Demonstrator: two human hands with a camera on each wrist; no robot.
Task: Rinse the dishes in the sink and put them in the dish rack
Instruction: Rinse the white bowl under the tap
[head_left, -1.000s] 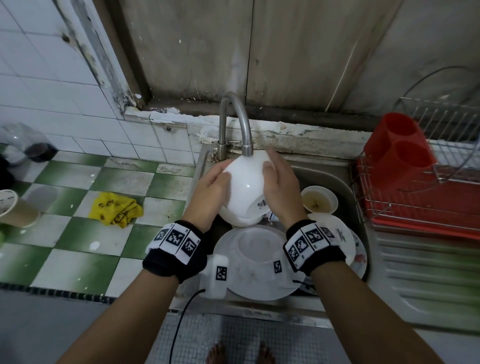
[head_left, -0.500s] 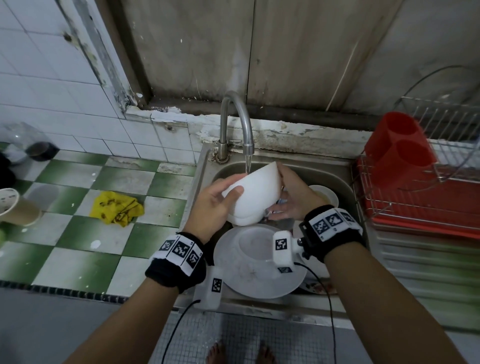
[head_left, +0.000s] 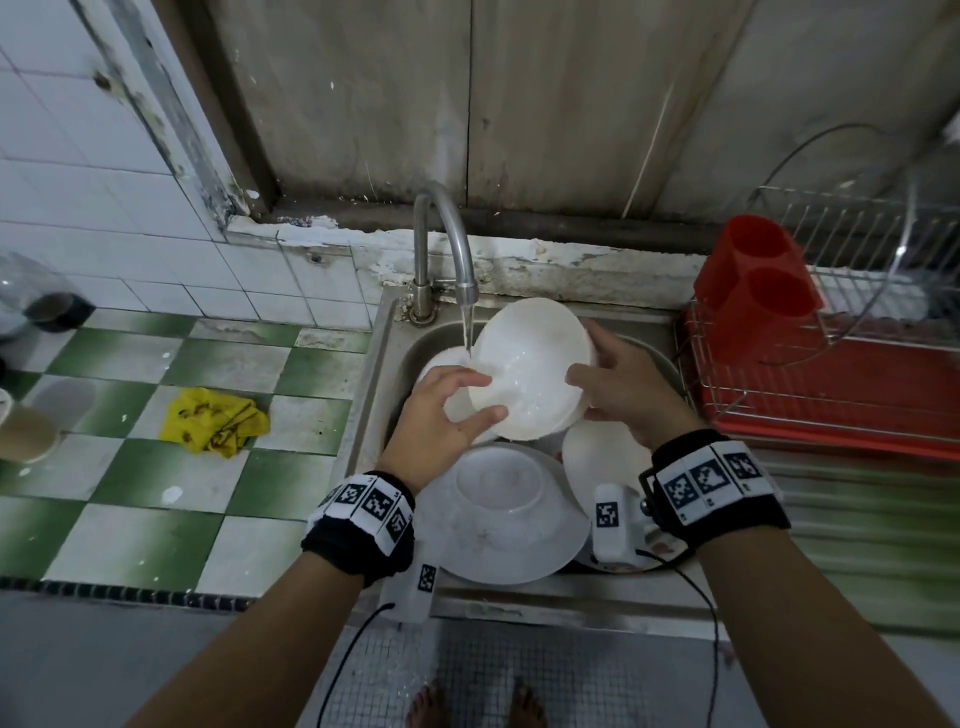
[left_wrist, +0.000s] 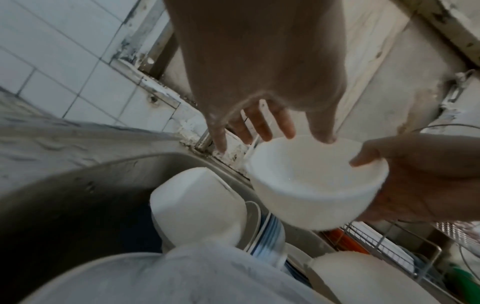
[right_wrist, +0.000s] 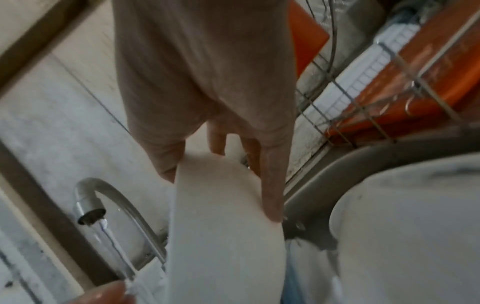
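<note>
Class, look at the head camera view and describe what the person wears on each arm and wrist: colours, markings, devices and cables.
Both forearms are bare, with no sleeves. Each wrist has a black band wrapped by a white strip of square black-and-white coded markers. A small white camera block with its own marker hangs at each wrist, and a thin black cable trails from each.
</note>
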